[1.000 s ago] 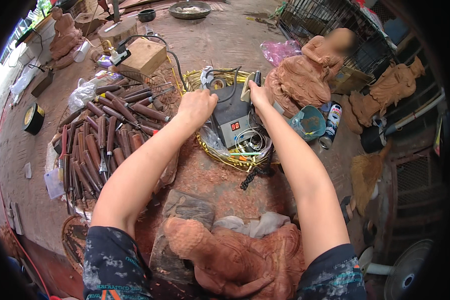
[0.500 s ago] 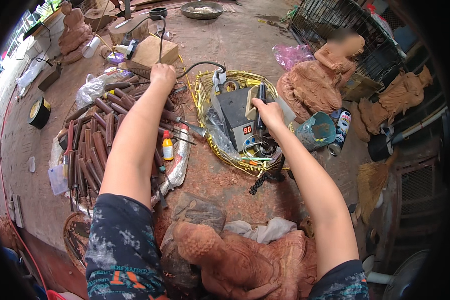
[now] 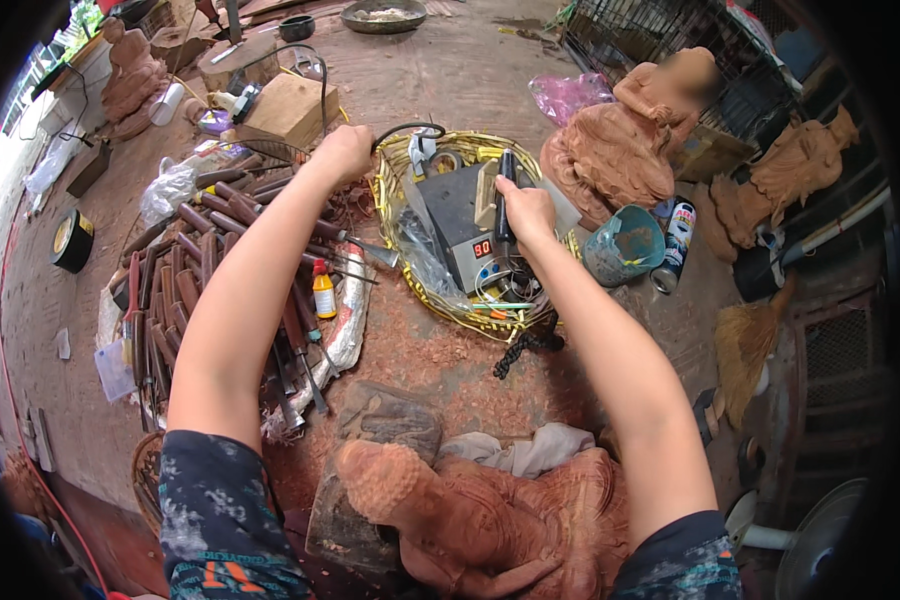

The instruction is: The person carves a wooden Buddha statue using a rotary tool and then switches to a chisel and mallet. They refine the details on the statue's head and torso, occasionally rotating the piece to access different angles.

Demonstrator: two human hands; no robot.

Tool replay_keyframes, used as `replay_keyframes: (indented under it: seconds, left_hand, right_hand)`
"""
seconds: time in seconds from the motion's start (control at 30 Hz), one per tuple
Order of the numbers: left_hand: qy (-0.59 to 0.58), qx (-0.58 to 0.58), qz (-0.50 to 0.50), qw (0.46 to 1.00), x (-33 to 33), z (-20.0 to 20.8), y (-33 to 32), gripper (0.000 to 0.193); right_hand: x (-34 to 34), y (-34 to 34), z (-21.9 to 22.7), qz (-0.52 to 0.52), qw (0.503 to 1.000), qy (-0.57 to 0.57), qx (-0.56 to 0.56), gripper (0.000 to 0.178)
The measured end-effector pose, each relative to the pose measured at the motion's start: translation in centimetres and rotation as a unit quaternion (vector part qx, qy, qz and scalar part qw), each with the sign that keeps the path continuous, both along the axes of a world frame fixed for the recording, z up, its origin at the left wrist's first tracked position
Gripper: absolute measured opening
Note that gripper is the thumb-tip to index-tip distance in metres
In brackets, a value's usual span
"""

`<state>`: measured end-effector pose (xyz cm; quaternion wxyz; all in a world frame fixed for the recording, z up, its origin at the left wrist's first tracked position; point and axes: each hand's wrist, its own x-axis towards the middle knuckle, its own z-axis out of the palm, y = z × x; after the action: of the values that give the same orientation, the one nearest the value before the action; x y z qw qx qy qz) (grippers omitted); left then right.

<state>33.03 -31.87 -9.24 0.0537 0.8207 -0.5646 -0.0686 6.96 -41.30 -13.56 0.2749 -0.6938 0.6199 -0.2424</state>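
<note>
My left hand (image 3: 345,152) is closed around a black cable (image 3: 410,127). One stretch of it arches up behind the hand; another runs right to the rim of a yellow woven basket (image 3: 410,290). Over that basket, my right hand (image 3: 527,210) is wrapped round a black cylindrical handpiece (image 3: 506,165). A small pale wooden block (image 3: 486,195) sits against its left side. Inside the basket lie a dark grey control box (image 3: 452,212) with a lit red display, a clear plastic bag (image 3: 420,255), a tape roll and thin wires.
Many wooden-handled carving chisels (image 3: 185,275) lie left, beside a small yellow bottle (image 3: 323,290). A carved reddish seated figure (image 3: 490,510) is nearest me. Right of the basket stand a teal bucket (image 3: 625,245), a spray can (image 3: 676,245) and another carved figure (image 3: 610,160).
My left hand has moved right, closer to the basket, with the cable in it. The right hand keeps hold of the handpiece. The whole view has shifted slightly.
</note>
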Motion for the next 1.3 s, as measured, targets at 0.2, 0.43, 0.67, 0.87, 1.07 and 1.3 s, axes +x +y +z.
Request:
replay_keyframes:
  seconds: [0.2, 0.43, 0.67, 0.87, 1.07, 1.3]
  left_hand:
    - [-0.001, -0.222, 0.145, 0.964, 3.2, -5.3, -1.4, 0.021]
    - [0.126, 0.077, 0.035, 0.988, 1.8, -2.0, -3.0, 0.039]
    - [0.311, -0.079, 0.036, 0.946, 3.3, 8.7, 0.9, 0.024]
    - [0.127, -0.083, -0.022, 0.988, -8.0, 3.8, -3.1, 0.023]
    - [-0.009, 0.078, -0.054, 0.995, -9.0, -1.8, -7.6, 0.031]
    - [0.028, -0.038, 0.049, 0.998, -8.4, -6.0, -7.3, 0.032]
  right_hand:
    - [1.4, 1.5, 1.9, -0.037, 0.997, -0.02, 0.059, 0.055]
    - [0.9, 0.8, 2.3, -0.041, 0.996, 0.004, 0.084, 0.058]
    - [-1.2, 0.4, 3.5, 0.042, 0.994, -0.016, 0.103, 0.058]
    - [-0.7, 2.8, 4.2, 0.115, 0.99, 0.045, 0.064, 0.056]
    - [-1.5, 2.3, 3.5, 0.131, 0.987, 0.02, 0.086, 0.049]
    - [-2.1, 1.2, 1.4, 0.117, 0.981, -0.102, 0.118, 0.037]
